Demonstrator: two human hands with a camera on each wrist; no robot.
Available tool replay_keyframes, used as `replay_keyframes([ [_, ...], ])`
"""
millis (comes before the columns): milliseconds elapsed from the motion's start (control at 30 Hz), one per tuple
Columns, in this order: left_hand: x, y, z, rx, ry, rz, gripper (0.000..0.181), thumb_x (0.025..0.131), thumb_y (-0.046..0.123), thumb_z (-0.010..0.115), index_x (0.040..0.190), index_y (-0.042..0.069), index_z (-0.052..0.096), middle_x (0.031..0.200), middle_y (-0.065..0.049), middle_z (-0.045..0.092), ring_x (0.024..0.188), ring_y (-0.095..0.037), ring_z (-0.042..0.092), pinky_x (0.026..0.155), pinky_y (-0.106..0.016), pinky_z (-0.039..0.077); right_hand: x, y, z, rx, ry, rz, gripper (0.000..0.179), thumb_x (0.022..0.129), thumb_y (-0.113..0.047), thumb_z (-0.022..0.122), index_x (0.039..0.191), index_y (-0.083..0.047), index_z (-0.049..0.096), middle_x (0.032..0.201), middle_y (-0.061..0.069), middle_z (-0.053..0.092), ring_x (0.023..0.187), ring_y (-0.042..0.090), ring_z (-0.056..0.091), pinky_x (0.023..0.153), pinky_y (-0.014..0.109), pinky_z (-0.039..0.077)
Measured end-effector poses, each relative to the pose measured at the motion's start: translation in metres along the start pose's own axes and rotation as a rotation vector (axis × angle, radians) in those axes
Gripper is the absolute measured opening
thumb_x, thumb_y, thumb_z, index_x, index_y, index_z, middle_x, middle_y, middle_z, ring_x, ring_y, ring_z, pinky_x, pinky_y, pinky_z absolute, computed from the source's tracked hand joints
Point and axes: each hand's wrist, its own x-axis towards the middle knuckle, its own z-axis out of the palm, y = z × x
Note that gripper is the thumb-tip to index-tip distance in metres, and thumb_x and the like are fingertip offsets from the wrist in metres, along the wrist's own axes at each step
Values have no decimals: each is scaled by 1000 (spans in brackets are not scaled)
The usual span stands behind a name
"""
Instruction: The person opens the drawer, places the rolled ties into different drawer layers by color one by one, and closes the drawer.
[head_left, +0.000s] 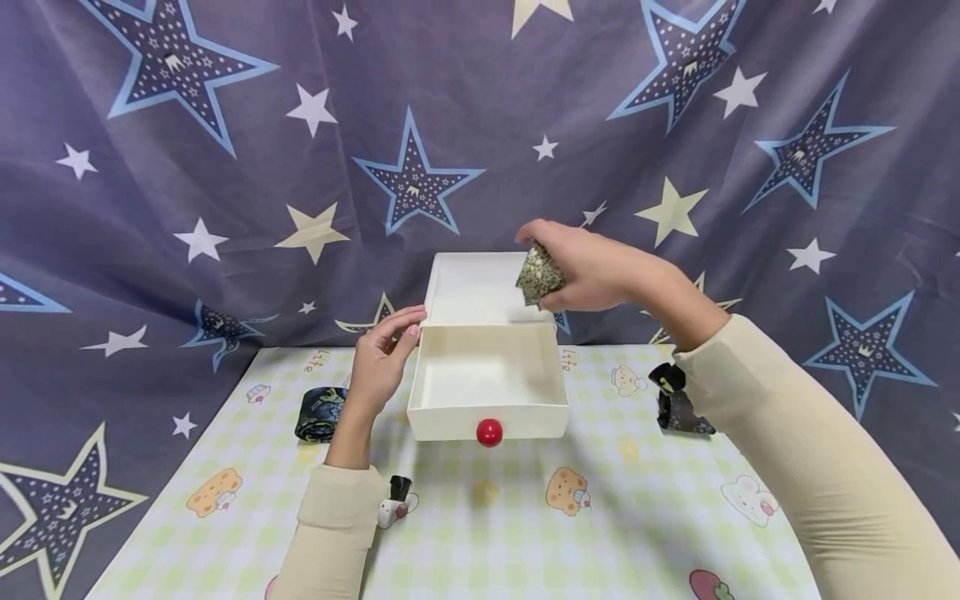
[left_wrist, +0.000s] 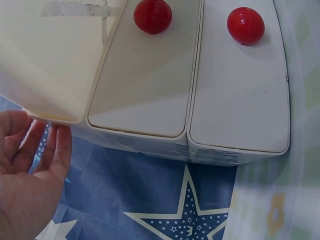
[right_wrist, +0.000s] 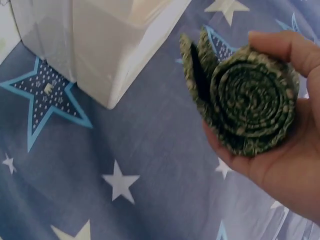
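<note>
- Right hand (head_left: 592, 267): raised above the right side of the white drawer unit (head_left: 472, 287), fingers and thumb curled round a green patterned fabric roll (head_left: 538, 277).
- Fabric roll: held in the air, clear of the unit; in the right wrist view its coiled end faces the camera and a loose flap stands out from the coil.
- Left hand (head_left: 378, 367): at the left side of the unit, fingers extended and touching its edge; nothing is held.
- Upper drawer (head_left: 450, 423): pulled out towards the person, pale interior exposed, red knob (head_left: 490, 432) on its front.
- Lower drawer fronts: two, closed, seen in the left wrist view, each with a red ball knob (left_wrist: 245, 25).
- Bench (head_left: 517, 550): covered with a green-and-white checked cloth bearing cartoon prints.
- Dark blue patterned roll (head_left: 321, 414): on the bench, just beside the left forearm.
- Dark patterned bundle (head_left: 684, 414): on the bench by the right sleeve, a black item (head_left: 667, 377) next to it.
- Small white-and-black object (head_left: 393, 504): beside the left cuff; its nature cannot be determined.
- Backdrop: purple-blue star-print curtain (head_left: 480, 108).
</note>
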Motion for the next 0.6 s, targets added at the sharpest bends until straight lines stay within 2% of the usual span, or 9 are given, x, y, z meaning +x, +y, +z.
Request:
replay_keyframes([
  [167,0,0,0,11,7,1,27,102,-1,60,125,-12,66,138,-26,59,122,-25,61,88,-17,52,5,-10,10,102,-69,-67,85,82,-12,82,152,-12,34,125,8,55,106,20,59,93,37,51],
  [300,1,-1,0,13,9,9,26,101,-1,60,124,-12,67,137,-27,60,119,-18,63,86,-17,52,7,-17,20,148,-124,-102,85,82,-13,82,152,-13,34,121,6,57,103,19,59,91,35,52],
  [467,3,-18,-1,20,4,20,26,102,0,60,125,-10,68,138,-24,61,112,-8,63,85,-18,54,8,-24,38,196,-180,-164,83,79,-11,84,147,-9,36,123,8,58,105,19,61,92,34,53],
  [600,5,-31,-3,11,8,32,26,102,4,62,126,-4,70,139,-18,62,112,-9,63,85,-20,55,10,-27,52,214,-201,-231,78,77,-11,86,141,-10,40,122,7,59,106,18,62,94,33,53],
])
